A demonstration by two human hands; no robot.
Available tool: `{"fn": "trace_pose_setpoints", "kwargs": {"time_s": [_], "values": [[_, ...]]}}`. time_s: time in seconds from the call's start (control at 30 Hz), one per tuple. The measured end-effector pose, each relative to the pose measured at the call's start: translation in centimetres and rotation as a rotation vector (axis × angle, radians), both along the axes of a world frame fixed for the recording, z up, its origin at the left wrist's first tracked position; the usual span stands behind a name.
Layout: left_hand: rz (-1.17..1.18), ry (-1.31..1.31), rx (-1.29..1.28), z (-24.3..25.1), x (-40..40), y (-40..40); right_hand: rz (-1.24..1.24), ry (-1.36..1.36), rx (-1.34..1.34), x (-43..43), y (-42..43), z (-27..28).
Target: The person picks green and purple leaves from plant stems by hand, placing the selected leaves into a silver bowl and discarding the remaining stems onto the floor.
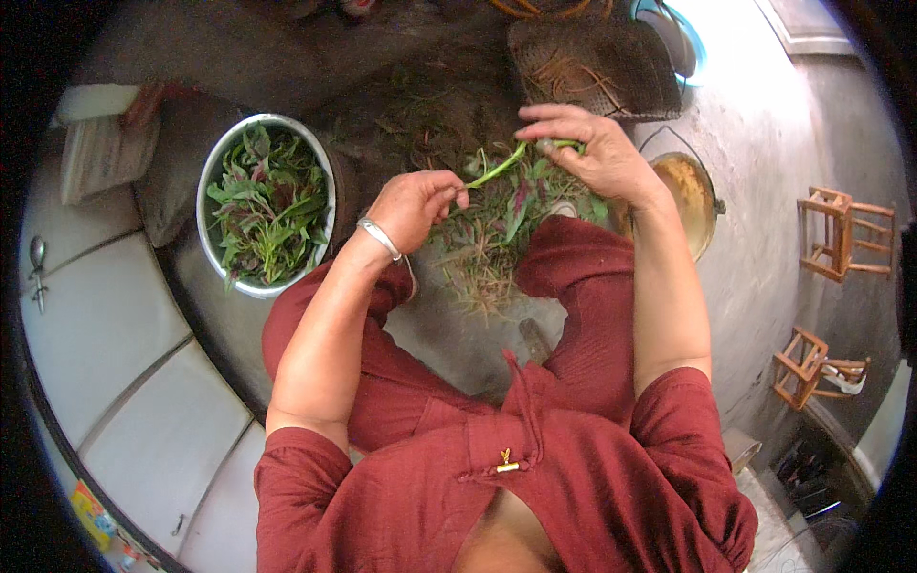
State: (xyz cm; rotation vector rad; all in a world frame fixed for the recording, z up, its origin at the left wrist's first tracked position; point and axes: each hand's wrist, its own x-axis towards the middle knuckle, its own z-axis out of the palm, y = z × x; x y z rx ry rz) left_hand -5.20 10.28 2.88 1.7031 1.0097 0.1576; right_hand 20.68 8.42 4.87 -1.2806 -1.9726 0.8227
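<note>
A green plant stem (498,169) is stretched between my two hands over the floor. My left hand (419,208), with a silver bangle on its wrist, pinches the stem's lower end between thumb and fingertips. The other end lies in my right hand (580,147), between the thumb and the slightly blurred fingers. Below the hands, a loose heap of leafy greens (519,204), some leaves reddish purple, lies on the floor with roots and stalks. To the left stands a round metal basin (205,208) holding many picked green and purple leaves.
A metal pan with a wire handle (684,193) stands right of my right forearm. Behind it are a woven mat or sack (594,71) and a blue basin (691,43). White cabinets (114,315) line the left; two small wooden stools (827,233) (802,365) are at the right.
</note>
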Motion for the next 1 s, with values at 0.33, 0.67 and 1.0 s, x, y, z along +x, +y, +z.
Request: {"fn": "trace_pose_setpoints", "kwargs": {"time_s": [0.33, 0.67, 1.0], "values": [[-0.044, 0.038, 0.259, -0.4, -1.2, 0.8, 0.116, -0.069, -0.448, -0.3, -0.2, 0.0], [-0.092, 0.067, 0.407, 0.2, -1.3, 0.5, -0.068, -0.349, -0.382, -2.8, -0.1, -1.5], [-0.066, 0.162, 0.103, 1.7, -1.3, 0.9, -0.48, -0.552, -0.338, 0.0, 0.9, -2.4]]}}
